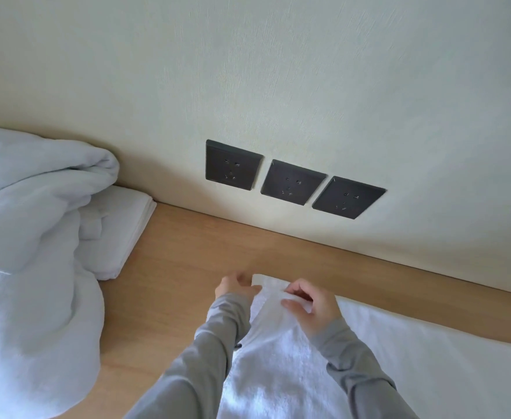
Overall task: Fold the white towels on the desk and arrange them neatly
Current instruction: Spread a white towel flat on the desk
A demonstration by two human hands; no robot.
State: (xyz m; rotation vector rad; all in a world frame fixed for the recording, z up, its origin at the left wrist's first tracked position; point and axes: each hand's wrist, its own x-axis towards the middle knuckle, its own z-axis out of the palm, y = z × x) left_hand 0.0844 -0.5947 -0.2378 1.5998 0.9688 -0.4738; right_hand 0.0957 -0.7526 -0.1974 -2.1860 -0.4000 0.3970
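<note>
The white terry towel (414, 358) lies spread on the light wooden desk (181, 267), its far corner under both hands. The left hand (235, 287) curls its fingers round the corner's edge, pinching it. The right hand (314, 309) pinches a raised ridge of cloth just beside it, thumb & forefinger closed on the fabric. To fold well, I'd say: keep both pinches level, pull the edge taut, lay it square on the opposite hem, then smooth w/ flat palms (terry creeps). A flat stack of folded white towels (121, 228) sits left by the wall, half under a crumpled pale heap of cloth (36, 237); align w/ that.
</note>
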